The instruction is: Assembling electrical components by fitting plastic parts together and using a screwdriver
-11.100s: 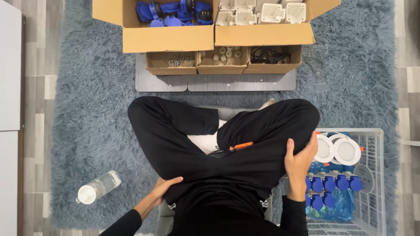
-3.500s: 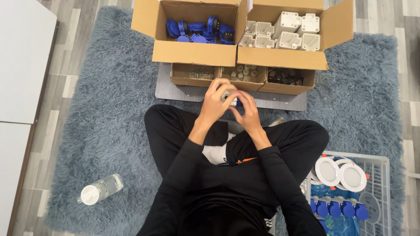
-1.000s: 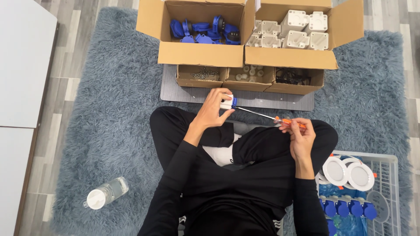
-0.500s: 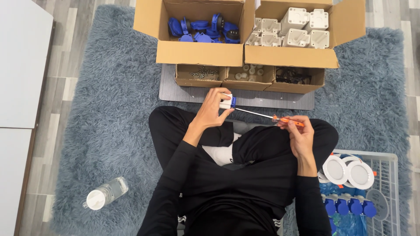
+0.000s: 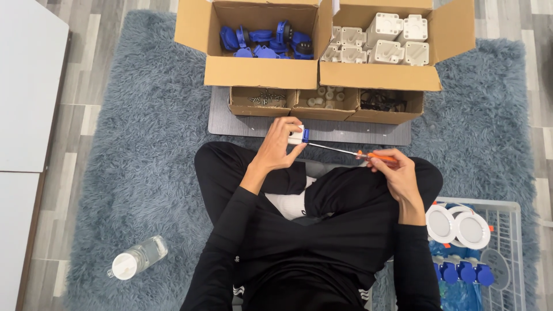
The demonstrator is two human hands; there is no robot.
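Left hand clamped on socket, steadying it; right hand gripped screwdriver, tip set against socket for driving.

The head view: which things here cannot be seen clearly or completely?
- Small white and blue part: mostly covered by the left hand; its shape is unclear.
- Screwdriver: the tip is hidden at the part, the orange handle lies under the right hand.
- Three small cardboard trays: the contents are too small to identify.
- White wire basket: cut off by the bottom edge.
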